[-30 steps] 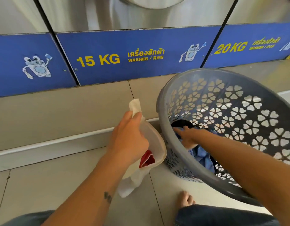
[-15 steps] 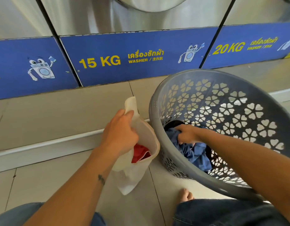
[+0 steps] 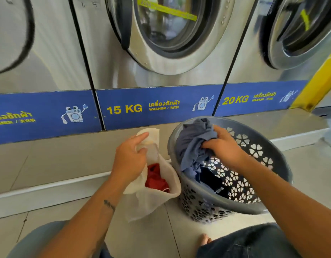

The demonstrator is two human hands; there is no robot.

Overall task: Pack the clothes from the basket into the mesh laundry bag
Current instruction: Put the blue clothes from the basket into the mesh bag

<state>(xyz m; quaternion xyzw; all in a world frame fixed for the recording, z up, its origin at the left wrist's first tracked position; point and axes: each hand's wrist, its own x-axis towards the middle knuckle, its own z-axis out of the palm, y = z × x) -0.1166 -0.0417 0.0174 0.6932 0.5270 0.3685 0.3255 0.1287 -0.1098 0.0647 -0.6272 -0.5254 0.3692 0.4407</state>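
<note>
A person sits on the tiled floor (image 3: pixel 49 226) of a laundrette, both bare arms reaching forward; the left hand (image 3: pixel 130 158) is closed on the far rim of a cream mesh laundry bag (image 3: pixel 153 200), pinching the fabric between thumb and fingers and holding its mouth open, while the bag's lower part sags onto the floor; a red garment (image 3: pixel 156 178) lies inside the bag, showing through the opening; just to the right, touching or nearly touching the bag, stands a grey plastic basket (image 3: pixel 269 151) with flower-shaped cut-outs, tilted toward the person; the right hand (image 3: pixel 223 146) is clenched around a bunched blue garment (image 3: pixel 193 144), lifted so that it rises above the basket's far-left rim and hangs down into the basket; darker clothes (image 3: pixel 211 180) (navy, by the look of them) lie at the bottom of the basket beneath it; behind, along the far side, runs a row of steel front-loading washers (image 3: pixel 166 34) with round glass doors, above a blue strip (image 3: pixel 157 108) lettered in yellow "15 KG" and, farther right, "20 KG"; a yellow post (image 3: pixel 317 84) leans in at the far right; the person's denim-clad knees (image 3: pixel 250 243) fill the near edge, with bare toes (image 3: pixel 204 239) showing between them.
</note>
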